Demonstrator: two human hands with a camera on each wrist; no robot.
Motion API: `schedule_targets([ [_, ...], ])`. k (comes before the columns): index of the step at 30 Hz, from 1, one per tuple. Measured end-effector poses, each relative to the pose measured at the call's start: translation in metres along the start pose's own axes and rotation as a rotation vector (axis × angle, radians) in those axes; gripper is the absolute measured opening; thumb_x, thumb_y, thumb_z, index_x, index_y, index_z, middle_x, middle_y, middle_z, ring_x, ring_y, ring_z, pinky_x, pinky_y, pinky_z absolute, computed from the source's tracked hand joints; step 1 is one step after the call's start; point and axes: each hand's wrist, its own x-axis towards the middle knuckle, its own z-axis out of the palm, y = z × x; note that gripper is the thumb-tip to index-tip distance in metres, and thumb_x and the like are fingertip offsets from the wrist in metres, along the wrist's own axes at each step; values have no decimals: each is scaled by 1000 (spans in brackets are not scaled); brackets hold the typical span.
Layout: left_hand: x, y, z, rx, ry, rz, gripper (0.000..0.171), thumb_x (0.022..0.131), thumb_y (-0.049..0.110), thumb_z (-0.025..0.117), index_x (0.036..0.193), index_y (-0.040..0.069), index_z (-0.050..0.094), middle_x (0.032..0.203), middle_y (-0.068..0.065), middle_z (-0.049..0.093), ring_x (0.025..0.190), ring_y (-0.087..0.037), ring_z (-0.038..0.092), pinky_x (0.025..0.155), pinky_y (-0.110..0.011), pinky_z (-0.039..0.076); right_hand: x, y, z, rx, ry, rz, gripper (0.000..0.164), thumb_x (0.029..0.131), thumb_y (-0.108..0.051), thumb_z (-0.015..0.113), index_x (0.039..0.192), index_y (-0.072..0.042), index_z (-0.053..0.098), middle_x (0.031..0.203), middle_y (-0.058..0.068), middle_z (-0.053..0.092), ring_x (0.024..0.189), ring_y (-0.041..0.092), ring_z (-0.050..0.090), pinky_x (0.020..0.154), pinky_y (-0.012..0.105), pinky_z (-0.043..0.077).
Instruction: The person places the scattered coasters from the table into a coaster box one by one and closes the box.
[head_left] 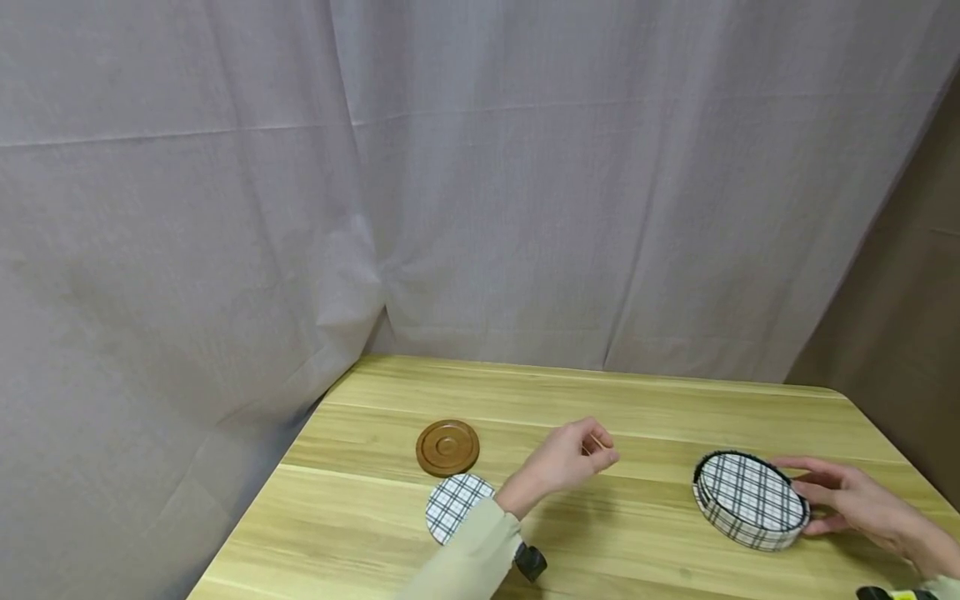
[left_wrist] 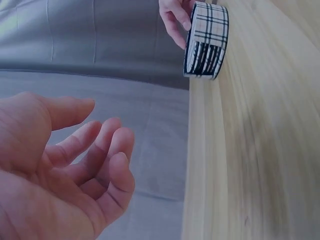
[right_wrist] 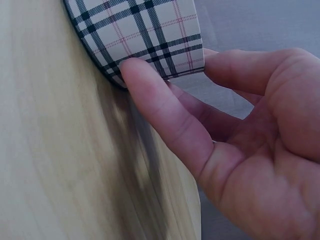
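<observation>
A round plaid coaster holder [head_left: 738, 529] stands at the right of the table, with a plaid coaster [head_left: 752, 490] lying on top. Through a gap in its side, the left wrist view shows several stacked coasters [left_wrist: 205, 57]. My right hand [head_left: 858, 504] holds the holder's right side, its fingers [right_wrist: 165, 115] against the plaid wall. Over the middle of the table my left hand [head_left: 558, 461] hovers with loosely curled fingers and nothing in it. Left of it, a round plaid coaster [head_left: 453, 504] lies flat, partly hidden by the left sleeve.
A round brown wooden coaster [head_left: 447, 447] lies just behind the plaid one. The wooden table [head_left: 637, 400] reaches back to a grey curtain [head_left: 487, 208], which also hangs along the left side. A brown surface borders the right.
</observation>
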Motion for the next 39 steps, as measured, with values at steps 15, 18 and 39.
schedule_targets([
  [15, -25, -21, -35, 137, 2, 61, 19, 95, 30, 65, 106, 14, 62, 84, 9, 64, 69, 2, 53, 63, -17, 45, -1, 0, 0, -11, 11, 7, 49, 106, -9, 38, 131, -47, 55, 113, -21, 64, 94, 16, 68, 74, 38, 60],
  [18, -32, -28, -42, 200, 4, 93, 20, 95, 28, 65, 107, 13, 61, 85, 7, 65, 70, 2, 54, 64, -16, 45, -1, 1, 0, -13, 10, 1, 49, 106, -9, 38, 131, -47, 55, 113, -20, 64, 94, 16, 68, 74, 38, 60],
  [39, -81, -76, -80, 568, -101, 19, 37, 93, 34, 68, 124, 17, 57, 113, -4, 63, 100, -13, 57, 83, -29, 50, 0, 4, -2, 4, -6, -12, 50, 106, -8, 36, 132, -46, 55, 113, -17, 65, 93, 18, 68, 74, 38, 60],
])
